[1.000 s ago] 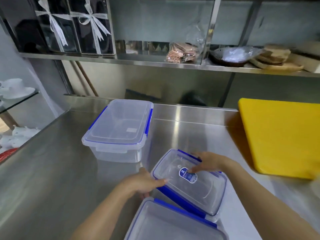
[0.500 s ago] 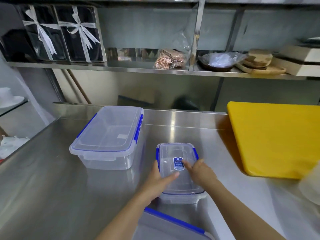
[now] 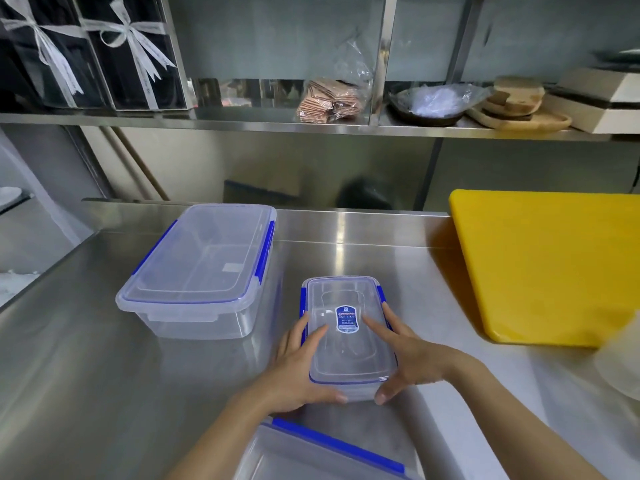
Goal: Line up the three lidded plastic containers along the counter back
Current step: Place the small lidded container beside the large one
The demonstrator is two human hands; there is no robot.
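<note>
A small clear container [image 3: 346, 355] with blue clips and a blue label stands on the steel counter [image 3: 86, 375], its long side pointing away from me. My left hand [image 3: 301, 368] grips its left side and near corner. My right hand [image 3: 405, 355] holds the right side, fingers on the lid. A large clear lidded container [image 3: 201, 268] with blue clips sits at the back left near the counter's raised back edge. The third container [image 3: 311, 455] lies at the bottom edge of view, only its blue-edged lid corner showing.
A thick yellow cutting board [image 3: 550, 265] lies on the counter at the right. A pale blurred object [image 3: 620, 358] is at the right edge. Above, a steel shelf [image 3: 242, 121] carries black gift boxes with white ribbons, a bag of wafers, a pan and wooden boards.
The small container has been turned from a slant to straight and pushed away from me toward the counter back. Both hands have shifted from its lid to gripping its sides.
</note>
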